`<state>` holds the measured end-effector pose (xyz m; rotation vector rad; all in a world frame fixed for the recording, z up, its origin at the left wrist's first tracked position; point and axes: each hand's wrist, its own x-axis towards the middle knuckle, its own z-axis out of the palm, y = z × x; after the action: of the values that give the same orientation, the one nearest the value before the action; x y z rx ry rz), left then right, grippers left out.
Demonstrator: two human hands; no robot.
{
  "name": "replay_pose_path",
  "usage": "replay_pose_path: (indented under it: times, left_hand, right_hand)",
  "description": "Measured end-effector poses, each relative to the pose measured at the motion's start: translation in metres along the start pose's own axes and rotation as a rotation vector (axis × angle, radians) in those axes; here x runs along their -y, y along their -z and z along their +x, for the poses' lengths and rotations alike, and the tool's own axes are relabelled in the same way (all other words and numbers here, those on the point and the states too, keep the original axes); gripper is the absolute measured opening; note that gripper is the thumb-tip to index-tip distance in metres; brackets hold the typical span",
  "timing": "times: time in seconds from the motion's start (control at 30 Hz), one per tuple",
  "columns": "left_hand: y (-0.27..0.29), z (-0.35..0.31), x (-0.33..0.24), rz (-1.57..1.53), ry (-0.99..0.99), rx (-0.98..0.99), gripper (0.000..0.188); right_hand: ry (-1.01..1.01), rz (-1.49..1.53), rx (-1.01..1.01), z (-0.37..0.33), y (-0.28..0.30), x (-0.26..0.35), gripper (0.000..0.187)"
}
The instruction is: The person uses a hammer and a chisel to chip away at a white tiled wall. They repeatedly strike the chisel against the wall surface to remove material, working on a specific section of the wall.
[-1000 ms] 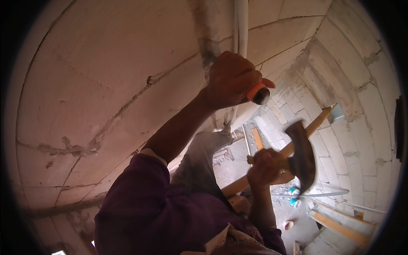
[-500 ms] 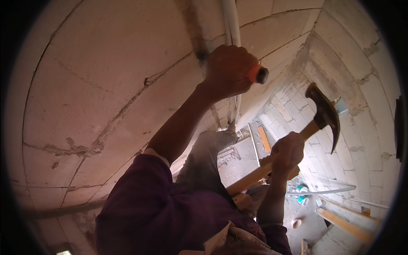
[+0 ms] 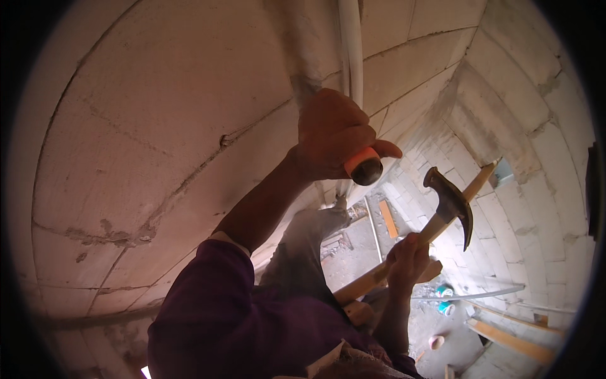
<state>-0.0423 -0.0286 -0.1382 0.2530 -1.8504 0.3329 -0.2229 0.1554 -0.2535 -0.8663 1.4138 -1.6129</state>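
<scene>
My left hand (image 3: 334, 136) is wrapped round an orange-handled chisel (image 3: 364, 167), its dark round butt end turned towards me and its thumb sticking out to the right. The hand hides the chisel's blade. Just beyond it, a smeared dark groove (image 3: 291, 47) runs up the pale block wall (image 3: 170, 126). Lower right, my right hand (image 3: 407, 259) grips a claw hammer (image 3: 451, 205) by its wooden handle. The hammer's dark metal head is raised, to the right of and below the chisel butt, and apart from it.
Pale pipes (image 3: 352, 50) run up the wall beside the groove. A wooden bar (image 3: 360, 287) slants past my right hand. Far below on the floor lie a plank (image 3: 514, 341), an orange-brown board (image 3: 387, 218), teal-and-white cans (image 3: 445, 307) and a grey pipe (image 3: 480, 294).
My left hand has come down with the chisel, whose butt has swung lower and left. The hammer has moved left and down, nearer the chisel. The view has shifted slightly.
</scene>
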Motion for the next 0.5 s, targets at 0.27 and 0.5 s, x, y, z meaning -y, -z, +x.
replay_pose_path:
  times: [0.27, 0.5]
  left_hand:
    - [-0.004, -0.006, -0.001, -0.093, 0.048, -0.106, 0.046]
    - [0.001, -0.006, 0.008, -0.041, 0.007, -0.102, 0.037]
  right_hand:
    - [0.251, 0.074, 0.144, -0.02, -0.019, 0.018, 0.036]
    - [1.104, -0.961, 0.139, -0.008, -0.025, -0.007, 0.026]
